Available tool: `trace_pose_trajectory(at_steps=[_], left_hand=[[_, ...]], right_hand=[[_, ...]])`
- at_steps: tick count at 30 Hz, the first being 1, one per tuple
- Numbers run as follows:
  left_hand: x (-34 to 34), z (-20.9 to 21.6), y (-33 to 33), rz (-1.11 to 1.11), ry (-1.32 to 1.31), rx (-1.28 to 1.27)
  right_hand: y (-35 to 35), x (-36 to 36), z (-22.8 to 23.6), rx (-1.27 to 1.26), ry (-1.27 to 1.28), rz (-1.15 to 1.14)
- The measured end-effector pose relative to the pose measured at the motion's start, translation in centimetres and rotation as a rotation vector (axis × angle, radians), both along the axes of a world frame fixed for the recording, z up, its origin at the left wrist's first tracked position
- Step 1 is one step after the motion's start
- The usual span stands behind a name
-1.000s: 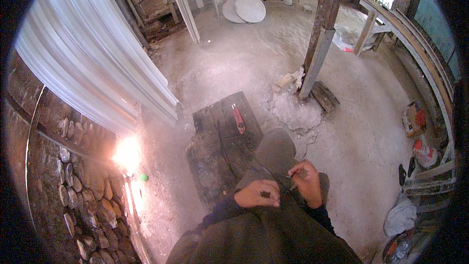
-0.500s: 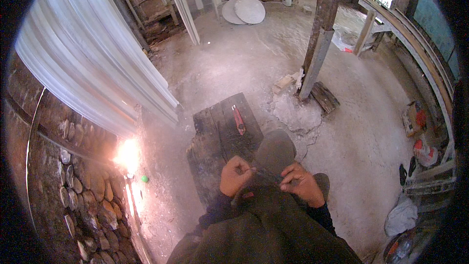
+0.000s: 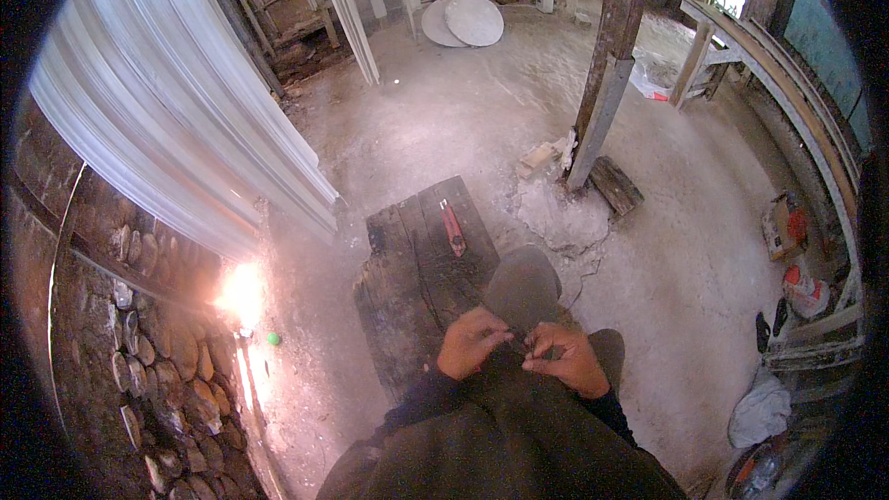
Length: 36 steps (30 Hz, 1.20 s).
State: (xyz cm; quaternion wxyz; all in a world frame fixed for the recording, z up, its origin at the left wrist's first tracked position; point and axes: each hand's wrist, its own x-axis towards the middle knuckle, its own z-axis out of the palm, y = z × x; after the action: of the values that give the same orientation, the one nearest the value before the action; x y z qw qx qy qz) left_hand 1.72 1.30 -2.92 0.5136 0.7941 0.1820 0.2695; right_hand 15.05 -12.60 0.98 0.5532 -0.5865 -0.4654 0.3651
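Above my lap, my left hand (image 3: 470,343) and my right hand (image 3: 567,358) are close together, with thumbs and fingertips pinched. A thin dark piece seems to run between the fingertips; it is too small and dark against my clothes to name. Just ahead and to the left lies a dark, worn wooden board (image 3: 400,264) on the floor. On it rests a slim red tool (image 3: 451,227) with a pale far end, apart from both hands; its exact kind is unclear.
Tall pale corrugated sheets (image 3: 185,102) lean at the left, near a glaring light (image 3: 243,296) and stacked cut wood (image 3: 167,380). A wooden post (image 3: 607,83) stands ahead right on broken concrete. Round white discs (image 3: 474,20) lie farther back. A box (image 3: 785,227) sits at the right.
My hands have drawn closer together. The left one has shifted right, away from the board, and the right one slightly left. The red tool has not moved.
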Motion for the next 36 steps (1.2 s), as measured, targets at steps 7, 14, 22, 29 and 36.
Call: trace_pose_trajectory(at_steps=[7,14,22,29,36], left_hand=[[-0.1,2.1,-1.6,-0.851,0.058,-0.249],[-0.9,1.0,1.0,-0.389,0.059,-0.261],[-1.2,1.3,1.9,0.243,0.070,-0.159],[-0.9,1.4,1.1,0.342,0.199,-0.214],[-0.4,0.7,0.2,0.212,0.171,0.055]], right_hand=[[-0.3,1.0,-2.0,-0.171,-0.041,-0.433],[0.7,1.3,-1.7,-0.034,-0.385,-0.459],[0.6,0.4,1.2,-0.037,-0.160,0.318],[0.9,-0.6,0.6,0.037,-0.190,0.268],[0.8,-1.2,0.7,0.050,-0.292,0.233]])
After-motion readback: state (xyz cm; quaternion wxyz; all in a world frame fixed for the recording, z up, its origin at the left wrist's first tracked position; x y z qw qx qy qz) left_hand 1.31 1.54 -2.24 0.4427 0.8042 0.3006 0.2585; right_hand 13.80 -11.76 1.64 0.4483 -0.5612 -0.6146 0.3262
